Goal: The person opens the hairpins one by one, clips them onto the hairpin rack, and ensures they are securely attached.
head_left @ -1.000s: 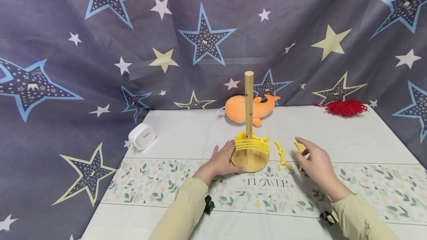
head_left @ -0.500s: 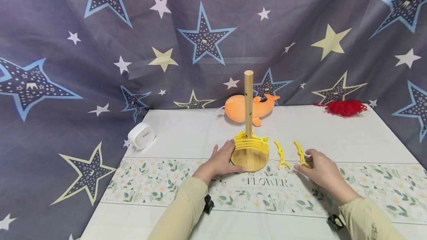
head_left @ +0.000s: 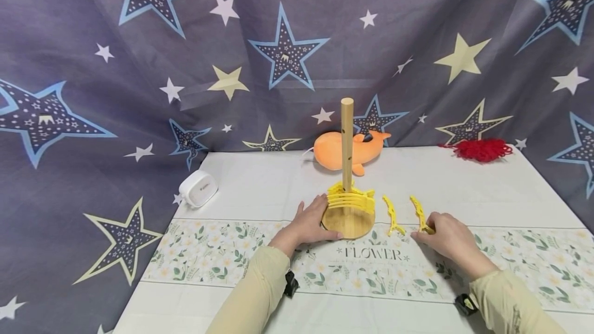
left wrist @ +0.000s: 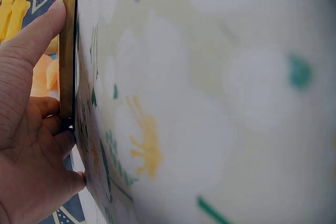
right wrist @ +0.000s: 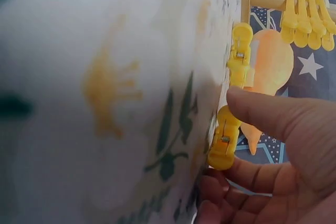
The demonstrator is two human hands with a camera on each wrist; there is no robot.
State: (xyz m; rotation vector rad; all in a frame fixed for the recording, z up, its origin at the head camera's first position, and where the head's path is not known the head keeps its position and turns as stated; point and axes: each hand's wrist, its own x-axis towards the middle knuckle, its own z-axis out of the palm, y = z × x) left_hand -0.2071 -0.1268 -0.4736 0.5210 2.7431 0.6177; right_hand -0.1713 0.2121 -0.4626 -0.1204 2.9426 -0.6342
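A wooden stand has an upright post (head_left: 347, 140) on a round base (head_left: 349, 230). Several yellow hair clips (head_left: 351, 201) sit around the post's lower part, side by side. My left hand (head_left: 305, 224) grips the left edge of the base, its thumb on top, as the left wrist view shows. To the right of the stand, two more yellow clips lie on the table. The nearer one to the stand, a loose clip (head_left: 392, 214), is untouched. My right hand (head_left: 447, 235) pinches the near end of the farther-right hair clip (right wrist: 224, 139) between thumb and index finger.
An orange whale plush (head_left: 329, 151) lies behind the post. A bundle of red yarn (head_left: 482, 150) is at the back right, and a white case (head_left: 198, 189) at the left. A floral strip crosses the white tablecloth (head_left: 260, 184). A starry curtain hangs behind.
My right hand has moved toward the near end of the right-hand clip and drawn thumb and finger together on it. The left hand has stayed on the base.
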